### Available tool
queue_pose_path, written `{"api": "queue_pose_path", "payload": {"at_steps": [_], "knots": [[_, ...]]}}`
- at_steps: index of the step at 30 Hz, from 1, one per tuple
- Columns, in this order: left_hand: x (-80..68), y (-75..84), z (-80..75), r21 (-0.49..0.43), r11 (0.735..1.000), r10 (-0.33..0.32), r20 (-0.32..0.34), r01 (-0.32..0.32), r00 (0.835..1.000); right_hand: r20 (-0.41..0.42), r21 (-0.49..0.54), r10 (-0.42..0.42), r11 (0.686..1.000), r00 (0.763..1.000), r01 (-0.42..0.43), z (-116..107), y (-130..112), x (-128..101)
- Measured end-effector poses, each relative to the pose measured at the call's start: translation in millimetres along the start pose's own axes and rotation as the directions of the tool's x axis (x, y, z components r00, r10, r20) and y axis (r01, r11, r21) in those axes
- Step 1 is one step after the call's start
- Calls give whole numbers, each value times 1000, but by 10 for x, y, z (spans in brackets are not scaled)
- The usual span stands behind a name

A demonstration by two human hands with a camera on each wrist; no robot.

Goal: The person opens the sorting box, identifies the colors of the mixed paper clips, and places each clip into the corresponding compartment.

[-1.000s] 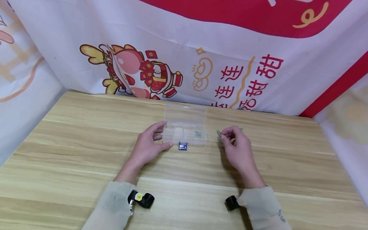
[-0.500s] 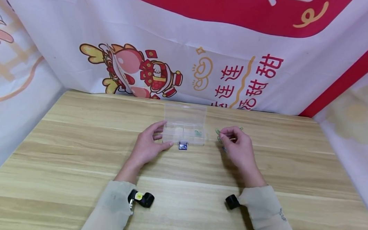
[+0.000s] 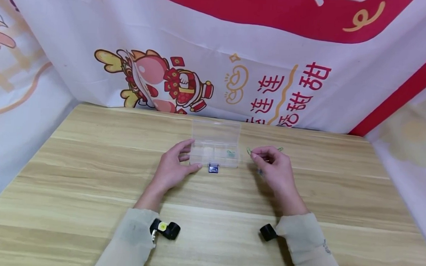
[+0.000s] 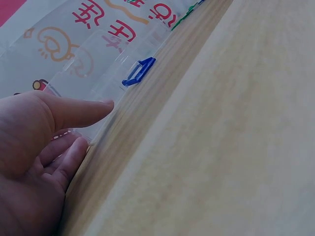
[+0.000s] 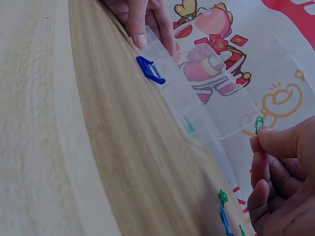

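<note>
A small green paper clip (image 5: pixel 259 123), pinched upright, sits just right of the clear plastic compartment box (image 3: pixel 215 149), whose lid lies open.

Both forearms reach forward in pale sleeves, a black band on each wrist. The left hand (image 3: pixel 173 168) lies low, fingers relaxed and spread, thumb stretched forward. The right hand (image 3: pixel 273 169) is raised, its thumb and forefinger in a pinching grip, other fingers curled.

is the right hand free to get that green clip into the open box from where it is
Probably yes: the right hand pinches a green paper clip beside the clear box, whose lid lies open; the left hand only steadies its far end.
</note>
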State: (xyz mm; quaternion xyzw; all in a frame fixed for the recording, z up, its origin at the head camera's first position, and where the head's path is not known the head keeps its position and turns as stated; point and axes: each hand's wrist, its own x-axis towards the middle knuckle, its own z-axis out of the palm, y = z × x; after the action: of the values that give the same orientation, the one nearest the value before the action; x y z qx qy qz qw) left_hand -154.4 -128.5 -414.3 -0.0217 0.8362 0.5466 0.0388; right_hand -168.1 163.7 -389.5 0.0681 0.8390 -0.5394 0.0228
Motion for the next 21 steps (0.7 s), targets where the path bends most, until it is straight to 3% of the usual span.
{"api": "queue_pose_path", "payload": {"at_steps": [10, 21], "knots": [[-2, -23, 16, 7, 1000, -6, -1, 6, 1000, 13, -33, -36, 999, 999, 36, 171, -46, 86], [14, -5, 18, 8, 1000, -1, -5, 1, 1000, 19, -23, -22, 999, 1000, 23, 353, -76, 177]]}}
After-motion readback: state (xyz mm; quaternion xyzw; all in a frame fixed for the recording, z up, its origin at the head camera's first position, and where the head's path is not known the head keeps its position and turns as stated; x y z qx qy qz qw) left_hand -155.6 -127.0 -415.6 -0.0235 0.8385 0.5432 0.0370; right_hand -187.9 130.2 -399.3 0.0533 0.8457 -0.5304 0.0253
